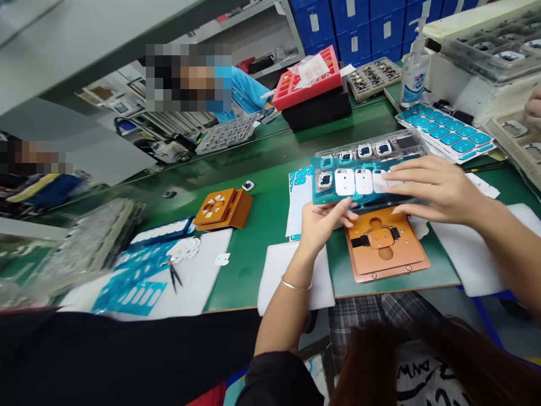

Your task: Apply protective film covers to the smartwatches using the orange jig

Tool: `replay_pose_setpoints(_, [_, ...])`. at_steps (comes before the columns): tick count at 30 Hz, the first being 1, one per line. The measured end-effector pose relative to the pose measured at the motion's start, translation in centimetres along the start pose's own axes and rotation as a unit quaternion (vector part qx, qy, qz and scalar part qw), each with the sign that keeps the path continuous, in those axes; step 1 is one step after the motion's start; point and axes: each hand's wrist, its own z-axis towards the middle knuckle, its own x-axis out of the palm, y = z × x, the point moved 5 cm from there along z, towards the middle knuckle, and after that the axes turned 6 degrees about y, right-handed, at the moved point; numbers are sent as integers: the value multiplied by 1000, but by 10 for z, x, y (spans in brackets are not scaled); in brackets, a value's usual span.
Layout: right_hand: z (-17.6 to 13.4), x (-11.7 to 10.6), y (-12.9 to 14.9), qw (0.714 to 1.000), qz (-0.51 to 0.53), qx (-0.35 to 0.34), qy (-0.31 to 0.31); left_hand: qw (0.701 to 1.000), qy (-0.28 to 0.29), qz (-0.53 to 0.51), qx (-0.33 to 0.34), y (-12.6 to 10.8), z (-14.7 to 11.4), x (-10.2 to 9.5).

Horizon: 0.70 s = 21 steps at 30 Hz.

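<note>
A blue film sheet with white rounded-square stickers lies across the front of a clear plastic tray holding small square watch-like parts. At the sheet's lower left corner, my left hand is closed, thumb and fingers pinching its edge. Over the right end of the sheet, my right hand stretches its fingers out flat and apart, hiding some stickers. Just below the sheet sits an orange fixture with a round-cornered recess and black clamps. Both hands are above its far edge.
A white foam sheet lies left of the fixture. Further left are another orange fixture, blue film and tweezers. A pump bottle and red tray stand behind. A co-worker sits across the table.
</note>
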Motion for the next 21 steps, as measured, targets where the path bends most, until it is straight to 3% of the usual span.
replay_pose_setpoints(5, [11, 19, 38, 992, 37, -52, -111, 985, 54, 103, 124, -8, -11, 18])
replay_pose_setpoints(10, [14, 26, 47, 990, 34, -19, -133, 945, 70, 234, 218, -15, -14, 20])
replay_pose_setpoints(15, [13, 27, 44, 986, 58, -20, -155, 896, 85, 295, 321, -23, -17, 23])
replay_pose_setpoints(21, [13, 17, 37, 979, 109, 20, -170, 899, 102, 300, 302, -21, -15, 21])
